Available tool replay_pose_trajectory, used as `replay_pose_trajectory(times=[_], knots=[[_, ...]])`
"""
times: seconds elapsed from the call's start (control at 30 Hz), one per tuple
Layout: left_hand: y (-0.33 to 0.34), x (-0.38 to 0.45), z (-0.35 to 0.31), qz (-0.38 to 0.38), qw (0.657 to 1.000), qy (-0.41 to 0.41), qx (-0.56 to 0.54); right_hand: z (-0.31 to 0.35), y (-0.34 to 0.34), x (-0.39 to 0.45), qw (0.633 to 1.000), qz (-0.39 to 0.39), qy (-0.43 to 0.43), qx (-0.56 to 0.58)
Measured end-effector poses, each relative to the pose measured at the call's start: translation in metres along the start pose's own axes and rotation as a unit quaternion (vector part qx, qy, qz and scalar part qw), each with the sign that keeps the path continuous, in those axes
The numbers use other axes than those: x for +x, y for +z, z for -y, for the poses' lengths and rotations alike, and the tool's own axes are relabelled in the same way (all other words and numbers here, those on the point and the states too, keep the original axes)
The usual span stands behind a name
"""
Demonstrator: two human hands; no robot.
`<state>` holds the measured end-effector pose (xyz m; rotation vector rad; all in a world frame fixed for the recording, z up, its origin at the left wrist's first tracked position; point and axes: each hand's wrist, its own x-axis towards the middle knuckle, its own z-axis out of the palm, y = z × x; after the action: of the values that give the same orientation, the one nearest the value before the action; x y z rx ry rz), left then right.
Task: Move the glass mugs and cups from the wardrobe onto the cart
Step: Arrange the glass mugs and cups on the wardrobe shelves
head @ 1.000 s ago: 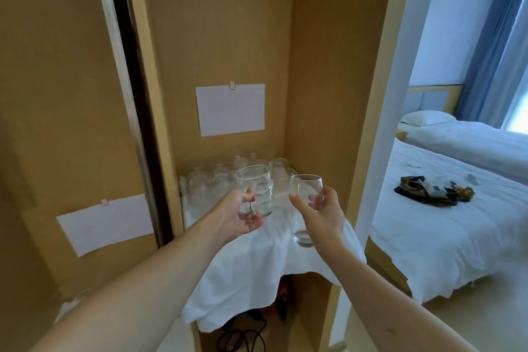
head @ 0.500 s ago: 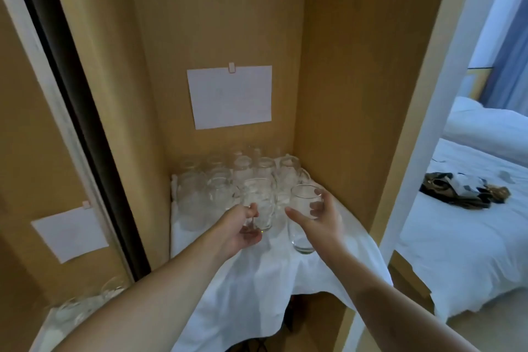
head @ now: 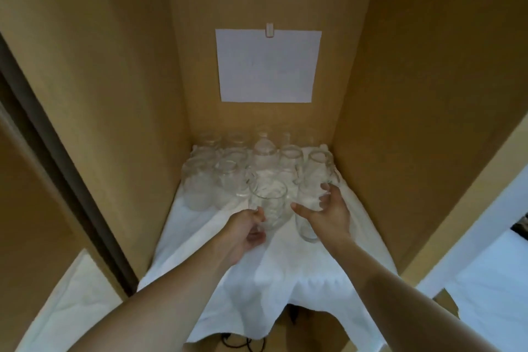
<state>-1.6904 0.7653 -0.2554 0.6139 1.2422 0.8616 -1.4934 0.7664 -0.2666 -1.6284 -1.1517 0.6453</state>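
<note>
Both arms reach into the wardrobe (head: 400, 94), over a shelf draped in a white cloth (head: 285, 271). Left hand (head: 243, 233) grips a glass mug (head: 268, 206) by its handle side, fingers curled round it; the mug is upright, whether its base touches the cloth I cannot tell. Right hand (head: 328, 213) wraps a clear cup (head: 307, 208), thumb on the near-left wall, fingers round the right; cup upright, base at or just above the cloth. The two glasses sit just beside each other at the front of the group. Behind them, a cluster of more glasses (head: 228, 177) stands in rows back to the rear panel, details blurred. A white sheet of paper (head: 268, 66) is clipped to the rear panel above. A dark cable (head: 228, 341) lies below the cloth's hanging edge. Cart not seen.
</note>
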Motion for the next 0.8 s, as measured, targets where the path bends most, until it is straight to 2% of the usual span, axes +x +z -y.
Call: replay_pose_trajectory(times=[0.07,0.2,0.33,0.43,0.57,0.67,0.8], knots=[[0.004,-0.001,0.001,-0.003,1.0,-0.002,0.001,-0.006,0.002,0.012,1.0,0.004,-0.015,0.017],[0.01,-0.005,0.0,-0.004,0.996,-0.004,0.084,-0.019,0.007,0.029,0.999,0.023,-0.03,0.039],[0.003,-0.007,0.004,0.005,0.991,-0.012,0.131,-0.049,0.004,0.03,0.992,0.114,-0.014,0.051],[-0.009,-0.007,0.012,0.002,0.989,-0.009,0.144,-0.078,-0.001,0.026,0.988,0.156,-0.006,-0.01],[-0.022,-0.002,0.013,-0.061,0.994,0.043,0.077,-0.085,-0.003,0.029,0.986,0.163,-0.018,-0.025],[-0.029,0.004,0.005,-0.06,0.993,0.098,0.018,-0.082,-0.003,0.029,0.987,0.156,-0.018,-0.012],[-0.002,0.019,-0.005,-0.035,0.98,0.134,0.146,-0.08,-0.001,0.027,0.988,0.153,-0.005,0.001]])
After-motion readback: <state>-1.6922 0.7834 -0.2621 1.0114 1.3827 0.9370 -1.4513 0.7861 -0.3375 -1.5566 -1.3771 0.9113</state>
